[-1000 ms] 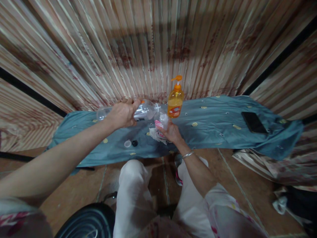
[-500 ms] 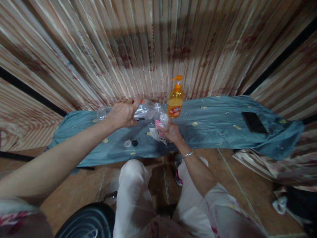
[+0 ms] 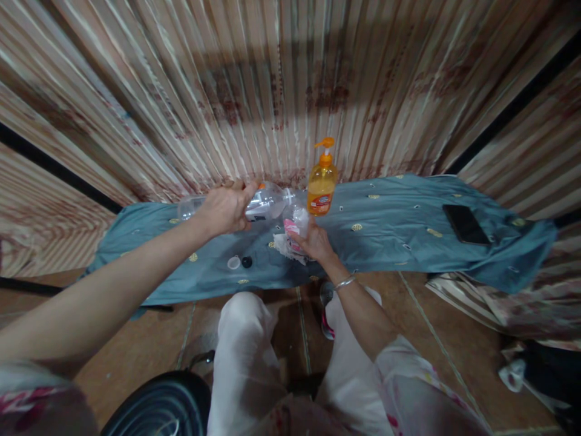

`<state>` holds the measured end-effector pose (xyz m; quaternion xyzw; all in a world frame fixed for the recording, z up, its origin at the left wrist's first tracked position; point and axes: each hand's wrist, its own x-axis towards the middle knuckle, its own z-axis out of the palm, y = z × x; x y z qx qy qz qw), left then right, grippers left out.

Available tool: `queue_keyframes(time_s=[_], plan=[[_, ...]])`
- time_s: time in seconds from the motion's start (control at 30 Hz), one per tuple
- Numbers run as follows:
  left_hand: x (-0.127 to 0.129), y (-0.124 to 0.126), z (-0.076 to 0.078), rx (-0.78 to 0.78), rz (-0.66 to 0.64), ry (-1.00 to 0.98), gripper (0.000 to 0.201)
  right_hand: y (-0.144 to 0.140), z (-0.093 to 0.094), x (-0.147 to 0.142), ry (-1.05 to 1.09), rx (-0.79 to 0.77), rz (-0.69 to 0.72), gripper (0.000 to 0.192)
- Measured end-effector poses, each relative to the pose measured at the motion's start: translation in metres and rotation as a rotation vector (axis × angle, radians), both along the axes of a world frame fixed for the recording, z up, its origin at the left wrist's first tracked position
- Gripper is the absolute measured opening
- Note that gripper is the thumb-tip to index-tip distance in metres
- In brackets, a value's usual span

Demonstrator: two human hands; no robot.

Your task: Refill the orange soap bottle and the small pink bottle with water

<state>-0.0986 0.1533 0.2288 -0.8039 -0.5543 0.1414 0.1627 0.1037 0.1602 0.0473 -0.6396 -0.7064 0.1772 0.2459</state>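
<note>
My left hand (image 3: 229,208) is wrapped round a large clear plastic bottle (image 3: 271,201), tipped nearly level with its mouth to the right. That mouth is at the top of a smaller clear bottle (image 3: 298,217) with a pink label, gripped by my right hand (image 3: 315,240). Whether the two necks touch I cannot tell. A crumpled white cloth or tissue (image 3: 285,247) lies under the smaller bottle. Closer to me on the cloth lie a whitish cap (image 3: 233,263) and a black cap (image 3: 247,262). An orange pump bottle (image 3: 322,188) of yellow liquid stands just beyond my right hand.
A teal patterned cloth (image 3: 390,224) covers the long narrow table, with a black phone (image 3: 466,224) at its right. Behind hangs a striped curtain (image 3: 272,79). A round black stool seat (image 3: 158,406) is at the lower left.
</note>
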Motion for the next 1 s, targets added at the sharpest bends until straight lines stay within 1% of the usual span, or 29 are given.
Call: queue_keyframes(time_s=[0.1, 0.33, 0.57, 0.67, 0.8, 1.0], plan=[[0.0005, -0.0001, 0.0003, -0.006, 0.01, 0.003, 0.099, -0.0004, 0.0009, -0.0003, -0.005, 0.0, 0.001, 0.076], [-0.0007, 0.0004, 0.0004, -0.002, -0.014, -0.006, 0.096, -0.0004, 0.0012, -0.0006, -0.014, -0.001, -0.005, 0.076], [0.0, -0.0003, 0.0015, -0.005, -0.007, -0.002, 0.094, 0.0009, -0.0022, -0.0002, -0.001, 0.017, -0.001, 0.073], [0.0003, -0.0002, 0.0014, -0.009, -0.003, -0.001, 0.093, 0.001, -0.0032, -0.0002, -0.012, 0.029, 0.005, 0.076], [0.0013, -0.0011, 0.0025, -0.01, 0.002, -0.008, 0.092, 0.0009, -0.0026, 0.0, -0.02, 0.023, 0.011, 0.078], [0.0014, -0.0011, 0.0029, -0.012, -0.007, -0.003, 0.091, 0.0013, -0.0025, 0.0001, -0.002, 0.021, 0.001, 0.076]])
